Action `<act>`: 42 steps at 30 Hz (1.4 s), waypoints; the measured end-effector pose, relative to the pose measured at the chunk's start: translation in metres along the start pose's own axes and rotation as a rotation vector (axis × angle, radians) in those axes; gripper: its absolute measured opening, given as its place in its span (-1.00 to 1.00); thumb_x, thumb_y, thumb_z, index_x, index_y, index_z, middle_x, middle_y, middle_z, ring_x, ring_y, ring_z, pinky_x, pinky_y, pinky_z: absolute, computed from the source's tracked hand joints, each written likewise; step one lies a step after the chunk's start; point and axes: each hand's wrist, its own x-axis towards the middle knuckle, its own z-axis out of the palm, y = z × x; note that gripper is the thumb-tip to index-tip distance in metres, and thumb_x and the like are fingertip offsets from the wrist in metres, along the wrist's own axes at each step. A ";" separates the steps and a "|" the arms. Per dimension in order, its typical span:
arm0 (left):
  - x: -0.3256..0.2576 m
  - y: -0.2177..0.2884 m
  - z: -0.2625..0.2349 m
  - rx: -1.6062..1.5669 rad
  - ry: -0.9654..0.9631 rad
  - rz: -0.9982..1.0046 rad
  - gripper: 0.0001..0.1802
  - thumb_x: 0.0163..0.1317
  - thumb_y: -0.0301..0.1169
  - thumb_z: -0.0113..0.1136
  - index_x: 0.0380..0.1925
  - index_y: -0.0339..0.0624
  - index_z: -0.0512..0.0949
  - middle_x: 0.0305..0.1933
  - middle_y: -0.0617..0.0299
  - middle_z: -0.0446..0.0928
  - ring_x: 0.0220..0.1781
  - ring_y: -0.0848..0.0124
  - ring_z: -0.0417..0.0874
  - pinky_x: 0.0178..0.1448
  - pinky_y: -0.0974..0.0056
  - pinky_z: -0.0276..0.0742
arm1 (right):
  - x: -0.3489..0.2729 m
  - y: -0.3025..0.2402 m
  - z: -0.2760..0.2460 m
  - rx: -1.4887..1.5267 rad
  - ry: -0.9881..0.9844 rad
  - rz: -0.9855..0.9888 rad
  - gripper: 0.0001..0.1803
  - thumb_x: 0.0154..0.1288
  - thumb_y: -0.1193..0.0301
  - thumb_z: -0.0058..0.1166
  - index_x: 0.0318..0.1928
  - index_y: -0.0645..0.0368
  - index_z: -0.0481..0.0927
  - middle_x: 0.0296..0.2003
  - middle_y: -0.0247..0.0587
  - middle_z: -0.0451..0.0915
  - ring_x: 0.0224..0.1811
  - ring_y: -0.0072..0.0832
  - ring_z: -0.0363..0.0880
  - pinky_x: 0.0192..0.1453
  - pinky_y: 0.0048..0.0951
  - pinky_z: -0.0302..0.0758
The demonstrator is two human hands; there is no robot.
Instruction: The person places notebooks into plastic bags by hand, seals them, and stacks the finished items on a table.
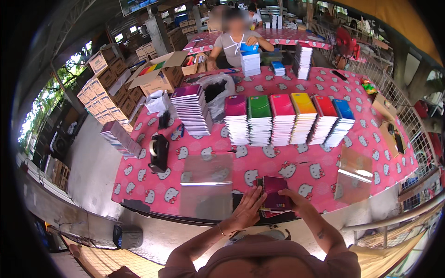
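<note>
Squarely at the near edge of the pink worktop (pixel 320 186), between two clear sheets (pixel 206 199), is one purple notebook (pixel 276 190), our right hand (pixel 295 202) with its grip closed on the right side, thumb on the cover, and our left hand (pixel 247 209) along the spiral edge, its grip's tightness unclear to us. Beyond stand six stacks of notebooks (pixel 282 123) in a row, with one black tape dispenser (pixel 159 155) to the left.
</note>
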 end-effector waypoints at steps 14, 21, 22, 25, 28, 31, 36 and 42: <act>-0.143 -0.146 -0.075 -0.989 0.183 -0.543 -0.14 0.00 -0.71 0.37 0.30 -0.16 0.16 0.22 0.10 0.38 0.25 0.29 0.49 0.31 0.18 0.50 | 0.127 0.156 0.160 -0.509 -0.173 -0.681 0.04 0.04 0.39 0.52 0.44 0.15 0.09 0.22 -0.17 0.34 0.32 -0.40 0.30 0.41 -0.28 0.26; -0.155 -0.168 -0.059 -0.966 0.130 -0.412 -0.03 -0.07 -0.52 0.58 0.29 -0.16 0.14 0.22 0.11 0.37 0.30 0.30 0.43 0.34 0.17 0.47 | 0.145 0.176 0.181 -0.581 -0.106 -0.920 0.02 -0.03 0.38 0.57 0.36 0.17 0.14 0.13 -0.13 0.44 0.26 -0.34 0.41 0.33 -0.24 0.39; -0.157 -0.168 -0.058 -1.035 0.100 -0.456 -0.01 -0.08 -0.48 0.61 0.29 -0.17 0.14 0.22 0.11 0.37 0.30 0.30 0.43 0.35 0.17 0.46 | 0.144 0.177 0.182 -0.661 -0.054 -0.889 0.02 -0.05 0.37 0.59 0.35 0.17 0.16 0.12 -0.13 0.46 0.24 -0.34 0.43 0.32 -0.24 0.41; -0.154 -0.169 -0.066 -0.906 0.073 -0.465 0.09 -0.12 -0.39 0.66 0.34 -0.20 0.10 0.21 0.10 0.37 0.30 0.28 0.41 0.36 0.17 0.42 | 0.148 0.173 0.180 -0.739 -0.003 -0.855 0.04 -0.13 0.33 0.63 0.33 0.16 0.21 0.07 -0.10 0.52 0.19 -0.33 0.50 0.29 -0.23 0.45; -0.142 -0.160 -0.119 -0.620 -0.117 -0.428 0.13 -0.04 -0.15 0.60 0.40 -0.26 0.08 0.29 -0.07 0.34 0.39 0.09 0.36 0.42 0.05 0.34 | 0.146 0.177 0.172 -0.752 -0.051 -0.733 0.07 -0.18 0.33 0.64 0.33 0.15 0.21 0.07 -0.07 0.54 0.17 -0.31 0.53 0.26 -0.22 0.47; -0.093 -0.111 -0.159 0.020 -0.018 -0.194 0.12 0.02 0.00 0.48 0.44 -0.33 0.10 0.42 -0.26 0.21 0.52 -0.07 0.20 0.49 -0.13 0.19 | 0.143 0.171 0.158 -0.811 -0.020 -0.720 0.06 -0.17 0.36 0.62 0.33 0.16 0.21 0.08 -0.04 0.54 0.16 -0.28 0.54 0.25 -0.21 0.49; -0.097 -0.085 -0.128 0.313 -0.147 -0.090 0.11 -0.02 -0.03 0.47 0.42 -0.37 0.14 0.48 -0.30 0.14 0.55 -0.06 0.16 0.50 -0.21 0.12 | 0.140 0.168 0.169 -0.870 -0.033 -0.707 0.03 -0.15 0.38 0.56 0.34 0.15 0.22 0.09 0.00 0.55 0.17 -0.21 0.55 0.24 -0.20 0.48; -0.084 -0.110 -0.146 0.188 -0.248 -0.290 -0.18 0.00 0.05 0.47 0.07 -0.36 0.42 0.02 -0.21 0.56 0.06 -0.14 0.62 0.07 -0.06 0.55 | 0.143 0.150 0.168 -0.991 -0.106 -0.605 0.08 -0.17 0.28 0.59 0.38 0.15 0.25 0.24 0.06 0.45 0.27 -0.16 0.48 0.30 -0.17 0.43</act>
